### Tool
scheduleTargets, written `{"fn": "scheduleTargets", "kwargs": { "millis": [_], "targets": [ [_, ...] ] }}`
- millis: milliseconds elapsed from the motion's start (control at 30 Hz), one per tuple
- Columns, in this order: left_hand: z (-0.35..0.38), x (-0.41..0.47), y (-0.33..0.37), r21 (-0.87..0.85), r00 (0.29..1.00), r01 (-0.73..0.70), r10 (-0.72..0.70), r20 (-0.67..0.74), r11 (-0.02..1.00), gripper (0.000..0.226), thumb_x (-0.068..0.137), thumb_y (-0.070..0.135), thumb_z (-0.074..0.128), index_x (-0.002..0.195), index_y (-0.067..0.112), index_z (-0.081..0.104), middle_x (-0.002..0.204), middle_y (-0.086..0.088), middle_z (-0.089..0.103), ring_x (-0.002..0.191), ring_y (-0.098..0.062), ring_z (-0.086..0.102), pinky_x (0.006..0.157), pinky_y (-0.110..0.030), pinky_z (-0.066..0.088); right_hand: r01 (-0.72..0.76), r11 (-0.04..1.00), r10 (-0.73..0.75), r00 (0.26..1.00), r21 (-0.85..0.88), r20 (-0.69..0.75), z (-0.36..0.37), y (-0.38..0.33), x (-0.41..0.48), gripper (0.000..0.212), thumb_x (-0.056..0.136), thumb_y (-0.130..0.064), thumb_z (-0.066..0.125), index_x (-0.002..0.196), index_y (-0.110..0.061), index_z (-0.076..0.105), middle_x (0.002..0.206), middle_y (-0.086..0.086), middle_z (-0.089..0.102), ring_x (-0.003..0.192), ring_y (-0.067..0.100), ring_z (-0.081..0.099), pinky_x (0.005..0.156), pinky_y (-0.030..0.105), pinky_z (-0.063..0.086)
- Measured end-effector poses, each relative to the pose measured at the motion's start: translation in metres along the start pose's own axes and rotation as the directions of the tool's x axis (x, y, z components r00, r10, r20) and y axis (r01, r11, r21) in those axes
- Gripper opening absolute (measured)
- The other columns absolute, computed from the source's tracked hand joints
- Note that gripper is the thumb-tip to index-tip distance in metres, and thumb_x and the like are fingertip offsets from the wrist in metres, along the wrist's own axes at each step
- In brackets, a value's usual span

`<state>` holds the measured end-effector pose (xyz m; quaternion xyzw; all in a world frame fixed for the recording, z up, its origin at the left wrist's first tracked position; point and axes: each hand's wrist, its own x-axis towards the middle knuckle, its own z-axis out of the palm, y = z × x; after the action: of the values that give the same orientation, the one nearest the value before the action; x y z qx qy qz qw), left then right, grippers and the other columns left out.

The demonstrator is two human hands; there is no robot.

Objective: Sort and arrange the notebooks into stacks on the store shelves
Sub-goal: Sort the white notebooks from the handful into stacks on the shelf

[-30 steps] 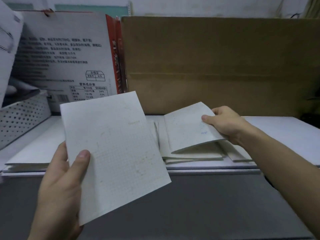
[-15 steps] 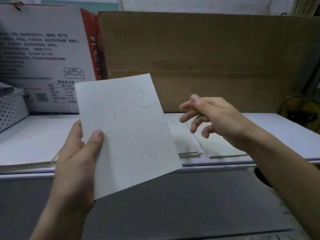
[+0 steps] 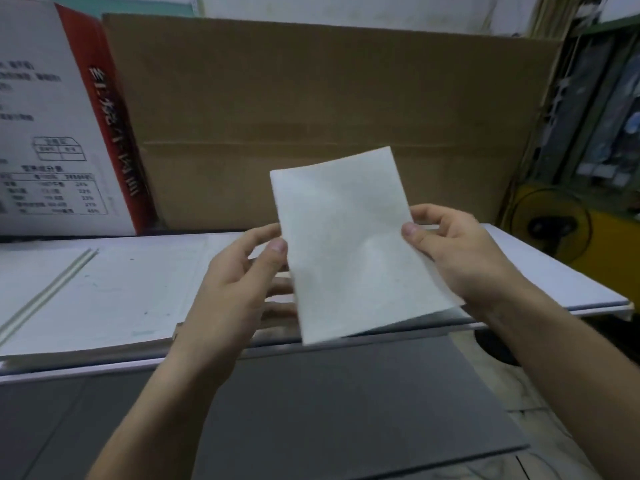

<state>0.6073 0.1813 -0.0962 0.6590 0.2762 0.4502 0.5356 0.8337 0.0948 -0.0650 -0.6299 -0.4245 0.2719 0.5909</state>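
I hold a thin pale notebook with a faint grid cover upright in front of me, above the shelf's front edge. My left hand pinches its left edge, thumb on the front and fingers behind. My right hand pinches its right edge the same way. On the white shelf, larger flat white notebooks lie side by side to the left of my hands. The small stack seen earlier is hidden behind the held notebook.
A tall brown cardboard sheet stands along the back of the shelf. A white and red printed box stands at the back left. A yellow machine sits beyond the shelf's right end. A grey panel lies below the shelf.
My right hand let go of the notebook on the small stack and came over to take the right edge of the held notebook. The view swung right, and the held notebook shifted to the centre.
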Motion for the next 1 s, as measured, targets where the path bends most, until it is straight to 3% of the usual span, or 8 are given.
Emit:
{"fn": "scheduleTargets", "kwargs": {
  "millis": [233, 333, 500, 633, 733, 833, 933, 1000],
  "targets": [
    [-0.013, 0.008, -0.006, 0.242, 0.988, -0.095, 0.122, -0.099, 0.966, 0.026, 0.108, 0.024, 0.047, 0.122, 0.022, 0.069, 0.104, 0.005, 0.079, 0.102, -0.007, 0.074, 0.083, -0.034, 0.063, -0.156, 0.983, 0.140, 0.977, -0.093, -0.160, -0.055, -0.001, 0.049, 0.011, 0.102, -0.015, 0.056, 0.099, -0.011, 0.066, 0.102, 0.011, 0.070, 0.086, 0.024, 0.070, 0.065, 0.031, 0.061],
    [-0.017, 0.015, -0.009, 0.423, 0.978, -0.134, 0.188, -0.088, 0.896, 0.027, 0.103, 0.040, 0.052, 0.120, 0.028, 0.070, 0.106, 0.012, 0.077, 0.105, -0.001, 0.071, 0.091, -0.034, 0.059, -0.208, 0.969, 0.187, 0.970, -0.134, -0.153, -0.058, 0.008, 0.053, 0.013, 0.101, -0.010, 0.057, 0.090, -0.011, 0.064, 0.095, 0.009, 0.067, 0.081, 0.021, 0.067, 0.069, 0.030, 0.058],
    [-0.015, 0.016, -0.019, 0.666, 0.965, -0.168, 0.259, -0.039, 0.726, 0.032, 0.102, 0.034, 0.053, 0.130, 0.024, 0.066, 0.120, 0.012, 0.072, 0.110, 0.000, 0.064, 0.083, -0.006, 0.045, -0.231, 0.953, 0.220, 0.973, -0.194, -0.075, -0.044, 0.030, 0.050, 0.011, 0.102, -0.012, 0.056, 0.098, -0.012, 0.067, 0.095, 0.006, 0.071, 0.084, 0.020, 0.068, 0.078, 0.031, 0.056],
    [-0.017, 0.013, -0.020, 0.708, 0.964, -0.162, 0.264, -0.036, 0.688, 0.035, 0.101, 0.034, 0.053, 0.131, 0.024, 0.066, 0.123, 0.012, 0.071, 0.110, 0.000, 0.061, 0.075, 0.007, 0.039, -0.217, 0.967, 0.201, 0.972, -0.132, -0.122, -0.052, 0.025, 0.055, 0.015, 0.101, -0.010, 0.056, 0.094, -0.007, 0.068, 0.092, 0.010, 0.070, 0.075, 0.018, 0.069, 0.067, 0.027, 0.059],
    [-0.017, 0.011, -0.019, 0.719, 0.963, -0.165, 0.269, -0.031, 0.675, 0.034, 0.101, 0.034, 0.053, 0.130, 0.024, 0.066, 0.124, 0.011, 0.071, 0.111, 0.000, 0.062, 0.076, 0.004, 0.039, -0.210, 0.974, 0.190, 0.962, -0.088, -0.194, -0.067, 0.014, 0.062, 0.011, 0.100, -0.011, 0.058, 0.094, -0.010, 0.068, 0.104, 0.017, 0.068, 0.087, 0.027, 0.068, 0.073, 0.038, 0.058],
    [-0.014, 0.012, -0.020, 0.740, 0.966, -0.163, 0.258, -0.014, 0.653, 0.034, 0.101, 0.032, 0.052, 0.131, 0.023, 0.066, 0.126, 0.009, 0.070, 0.104, 0.000, 0.059, 0.080, -0.002, 0.040, -0.218, 0.969, 0.194, 0.962, -0.113, -0.192, -0.072, 0.009, 0.063, 0.011, 0.100, -0.012, 0.059, 0.093, -0.012, 0.067, 0.103, 0.016, 0.068, 0.086, 0.027, 0.068, 0.068, 0.035, 0.056],
    [-0.010, 0.014, -0.018, 0.778, 0.970, -0.172, 0.240, 0.029, 0.604, 0.036, 0.101, 0.034, 0.049, 0.132, 0.023, 0.064, 0.130, 0.008, 0.069, 0.095, -0.002, 0.061, 0.087, -0.025, 0.047, -0.219, 0.965, 0.202, 0.971, -0.141, -0.128, -0.059, 0.019, 0.060, 0.012, 0.100, -0.008, 0.057, 0.093, -0.008, 0.067, 0.093, 0.012, 0.070, 0.076, 0.020, 0.070, 0.065, 0.029, 0.057],
    [-0.009, 0.019, -0.015, 0.813, 0.975, -0.173, 0.214, 0.060, 0.557, 0.038, 0.102, 0.034, 0.048, 0.135, 0.023, 0.062, 0.133, 0.009, 0.067, 0.093, -0.005, 0.061, 0.088, -0.029, 0.046, -0.196, 0.965, 0.184, 0.979, -0.174, -0.083, -0.046, 0.031, 0.058, 0.014, 0.101, -0.007, 0.056, 0.095, -0.007, 0.069, 0.087, 0.008, 0.073, 0.070, 0.015, 0.070, 0.064, 0.025, 0.057]
  ]
}}
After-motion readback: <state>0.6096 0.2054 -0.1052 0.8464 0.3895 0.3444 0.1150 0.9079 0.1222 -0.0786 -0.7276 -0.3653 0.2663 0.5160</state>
